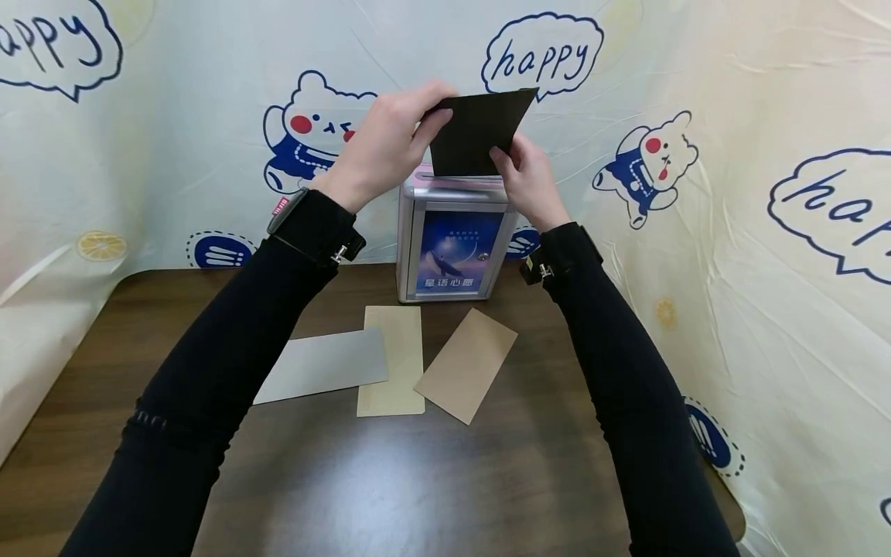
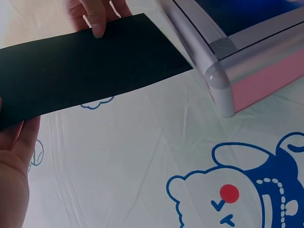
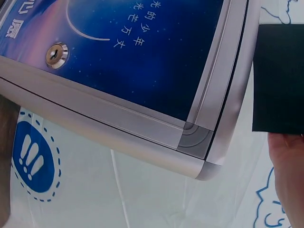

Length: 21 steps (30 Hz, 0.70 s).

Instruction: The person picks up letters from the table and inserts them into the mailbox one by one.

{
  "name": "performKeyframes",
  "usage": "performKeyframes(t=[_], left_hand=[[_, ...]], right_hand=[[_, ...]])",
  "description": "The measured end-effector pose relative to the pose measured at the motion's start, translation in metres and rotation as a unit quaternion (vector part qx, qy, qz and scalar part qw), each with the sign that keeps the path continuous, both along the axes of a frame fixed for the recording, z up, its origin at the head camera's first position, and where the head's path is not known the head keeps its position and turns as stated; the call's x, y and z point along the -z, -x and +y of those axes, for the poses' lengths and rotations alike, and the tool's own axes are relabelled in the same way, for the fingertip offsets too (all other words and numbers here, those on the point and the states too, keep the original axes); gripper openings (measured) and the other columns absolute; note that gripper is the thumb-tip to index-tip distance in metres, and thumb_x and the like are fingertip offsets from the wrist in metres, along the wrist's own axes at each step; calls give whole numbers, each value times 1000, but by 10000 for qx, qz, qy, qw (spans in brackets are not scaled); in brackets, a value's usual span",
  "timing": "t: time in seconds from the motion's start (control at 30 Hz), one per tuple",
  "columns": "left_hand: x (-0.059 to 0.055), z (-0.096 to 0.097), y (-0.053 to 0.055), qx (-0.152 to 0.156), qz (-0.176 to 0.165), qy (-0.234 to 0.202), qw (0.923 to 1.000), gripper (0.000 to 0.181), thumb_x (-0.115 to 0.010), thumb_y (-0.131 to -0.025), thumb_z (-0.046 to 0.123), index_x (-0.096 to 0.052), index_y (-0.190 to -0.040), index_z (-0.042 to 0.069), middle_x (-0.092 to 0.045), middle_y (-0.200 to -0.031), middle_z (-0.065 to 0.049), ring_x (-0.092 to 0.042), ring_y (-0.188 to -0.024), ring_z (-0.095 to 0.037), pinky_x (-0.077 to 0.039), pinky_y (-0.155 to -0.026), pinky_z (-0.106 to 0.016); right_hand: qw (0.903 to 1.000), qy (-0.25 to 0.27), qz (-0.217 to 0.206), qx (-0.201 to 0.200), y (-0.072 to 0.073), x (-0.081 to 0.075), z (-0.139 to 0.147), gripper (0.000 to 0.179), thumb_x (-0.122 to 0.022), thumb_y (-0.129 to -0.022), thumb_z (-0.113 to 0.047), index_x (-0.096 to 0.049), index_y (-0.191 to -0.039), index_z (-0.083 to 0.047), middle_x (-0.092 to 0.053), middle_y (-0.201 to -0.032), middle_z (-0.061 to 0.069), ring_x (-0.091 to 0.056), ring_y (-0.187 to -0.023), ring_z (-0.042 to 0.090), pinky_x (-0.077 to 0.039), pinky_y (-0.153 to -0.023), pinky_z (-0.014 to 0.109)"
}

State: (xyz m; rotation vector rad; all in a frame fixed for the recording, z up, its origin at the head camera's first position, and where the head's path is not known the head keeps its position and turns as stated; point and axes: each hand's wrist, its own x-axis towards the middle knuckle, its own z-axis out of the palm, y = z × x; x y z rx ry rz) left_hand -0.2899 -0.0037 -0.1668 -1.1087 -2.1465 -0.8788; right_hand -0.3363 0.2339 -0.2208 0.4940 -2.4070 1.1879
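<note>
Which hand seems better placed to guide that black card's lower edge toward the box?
Probably the right hand: it pinches the black card low on its right side, near the top of the box. The left hand grips higher, near the card's upper left corner.

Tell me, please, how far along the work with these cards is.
Apparently done: the dark card is off the table and at the top of the box. In hand: left fingers and right fingers hold it there; whether it is partly inside is unclear. Apparently remaining: the grey card, cream card and tan card, on the table.
</note>
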Motion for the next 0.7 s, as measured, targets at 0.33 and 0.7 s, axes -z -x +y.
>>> performKeyframes(t=[0.33,0.7], left_hand=[[7,5,12,-267,81,-246,9993,41,-43,-109,13,-54,-148,3,-61,-147,-17,-57,-135,-23,-43,-120,-29],[37,9,28,-293,-14,-420,9987,39,-49,-107,9,-63,-143,6,-70,-126,-20,-64,-121,-29,-53,-111,-36]], right_hand=[[9974,-24,-693,-196,12,4,-4,39,-45,-108,-17,-55,-142,-1,-63,-144,19,-59,-127,22,-45,-118,42],[9993,192,-268,-153,6,16,-2,34,-46,-106,-3,-60,-137,4,-66,-134,24,-59,-116,25,-47,-106,44]])
